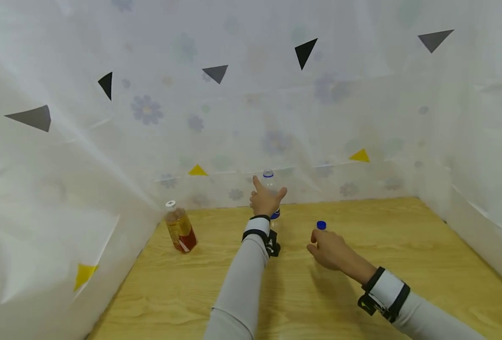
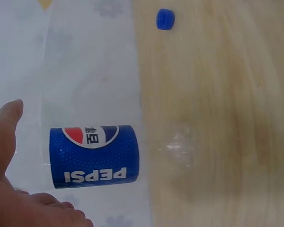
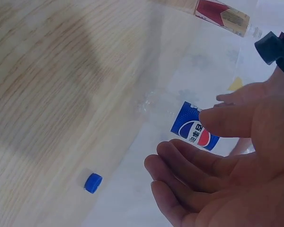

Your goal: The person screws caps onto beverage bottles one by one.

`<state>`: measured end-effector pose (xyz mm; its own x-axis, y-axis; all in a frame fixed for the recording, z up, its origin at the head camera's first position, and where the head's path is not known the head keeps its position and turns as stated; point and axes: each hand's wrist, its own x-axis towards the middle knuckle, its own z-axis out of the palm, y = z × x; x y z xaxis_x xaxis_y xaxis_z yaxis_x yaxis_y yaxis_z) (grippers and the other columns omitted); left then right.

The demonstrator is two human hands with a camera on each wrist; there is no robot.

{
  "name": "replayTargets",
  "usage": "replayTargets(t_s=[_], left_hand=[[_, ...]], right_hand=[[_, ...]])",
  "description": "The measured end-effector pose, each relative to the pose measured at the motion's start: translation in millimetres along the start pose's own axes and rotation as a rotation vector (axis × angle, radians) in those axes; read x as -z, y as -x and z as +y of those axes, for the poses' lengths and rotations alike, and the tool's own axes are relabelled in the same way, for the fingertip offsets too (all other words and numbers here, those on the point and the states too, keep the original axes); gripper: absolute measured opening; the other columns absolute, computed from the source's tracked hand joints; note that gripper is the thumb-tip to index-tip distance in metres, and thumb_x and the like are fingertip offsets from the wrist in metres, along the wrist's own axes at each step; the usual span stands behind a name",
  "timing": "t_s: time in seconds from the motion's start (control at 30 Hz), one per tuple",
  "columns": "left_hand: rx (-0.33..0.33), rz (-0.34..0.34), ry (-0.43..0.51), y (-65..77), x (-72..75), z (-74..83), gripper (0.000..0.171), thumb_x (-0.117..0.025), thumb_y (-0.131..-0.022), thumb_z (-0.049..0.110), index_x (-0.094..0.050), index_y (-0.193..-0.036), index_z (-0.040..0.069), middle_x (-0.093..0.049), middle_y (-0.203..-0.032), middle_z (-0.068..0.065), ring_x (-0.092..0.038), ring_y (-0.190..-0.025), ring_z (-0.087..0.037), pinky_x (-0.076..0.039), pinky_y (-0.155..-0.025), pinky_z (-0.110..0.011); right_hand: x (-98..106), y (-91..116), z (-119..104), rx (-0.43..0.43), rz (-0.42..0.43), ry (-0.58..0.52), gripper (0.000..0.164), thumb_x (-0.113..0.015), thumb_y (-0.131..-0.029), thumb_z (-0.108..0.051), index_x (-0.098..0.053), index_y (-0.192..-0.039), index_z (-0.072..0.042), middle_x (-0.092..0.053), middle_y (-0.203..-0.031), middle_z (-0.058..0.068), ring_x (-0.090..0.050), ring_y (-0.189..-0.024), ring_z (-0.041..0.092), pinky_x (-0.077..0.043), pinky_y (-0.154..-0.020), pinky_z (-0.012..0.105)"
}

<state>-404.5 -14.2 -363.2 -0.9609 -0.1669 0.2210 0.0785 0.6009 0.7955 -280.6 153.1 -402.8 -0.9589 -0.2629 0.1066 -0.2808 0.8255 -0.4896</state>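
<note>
A clear Pepsi bottle (image 1: 268, 181) with a blue label stands upright near the back of the table, its neck uncapped. In front of it is my left hand (image 1: 264, 202), thumb and fingers spread apart. The left wrist view shows the label (image 2: 94, 156) beside that hand (image 2: 23, 198), with a gap between label and fingertips. A blue bottle cap (image 1: 321, 225) lies on the table to the right. My right hand (image 1: 329, 249) hovers just before the cap; in the right wrist view its fingers (image 3: 194, 163) are loosely bent, holding nothing, apart from the cap (image 3: 93, 183).
At the left of the table stands a bottle of amber liquid (image 1: 180, 230) with a white cap. The wooden table (image 1: 170, 293) meets a white patterned sheet (image 1: 234, 127) at its back and sides. Black, grey and yellow triangles mark the sheet.
</note>
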Motion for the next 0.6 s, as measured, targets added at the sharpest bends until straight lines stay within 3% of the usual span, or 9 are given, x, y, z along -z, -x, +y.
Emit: replayTargets(t_s=[0.17,0.33,0.6], left_hand=[[0.018,0.015,0.010,2.2,5.0,-10.9,0.084,-0.070,-0.094,0.044,-0.027,-0.159,0.014,-0.051,-0.136,-0.035,-0.050,-0.124,-0.057,-0.042,-0.102,-0.067],[-0.014,0.024,0.026,-0.1,9.0,-19.6,0.081,-0.071,-0.093,0.045,-0.033,-0.158,0.015,-0.051,-0.134,-0.035,-0.052,-0.120,-0.058,-0.047,-0.096,-0.068],[-0.176,0.021,0.040,-0.9,24.6,-19.0,0.079,-0.074,-0.092,0.039,-0.038,-0.155,0.008,-0.055,-0.138,-0.031,-0.058,-0.119,-0.051,-0.050,-0.098,-0.063]], right_hand=[[0.9,1.3,-1.5,0.013,-0.004,-0.002,0.021,-0.060,-0.101,-0.014,-0.061,-0.110,0.005,-0.064,-0.085,0.008,-0.061,-0.068,0.016,-0.052,-0.061,0.035],[-0.5,1.3,-1.2,0.020,-0.007,-0.013,0.019,-0.060,-0.101,-0.014,-0.061,-0.110,0.003,-0.066,-0.090,0.011,-0.059,-0.066,0.015,-0.051,-0.062,0.035],[1.4,1.2,-2.9,0.018,-0.012,-0.037,0.022,-0.059,-0.101,-0.013,-0.060,-0.112,0.006,-0.068,-0.094,0.015,-0.066,-0.075,0.021,-0.055,-0.064,0.038]])
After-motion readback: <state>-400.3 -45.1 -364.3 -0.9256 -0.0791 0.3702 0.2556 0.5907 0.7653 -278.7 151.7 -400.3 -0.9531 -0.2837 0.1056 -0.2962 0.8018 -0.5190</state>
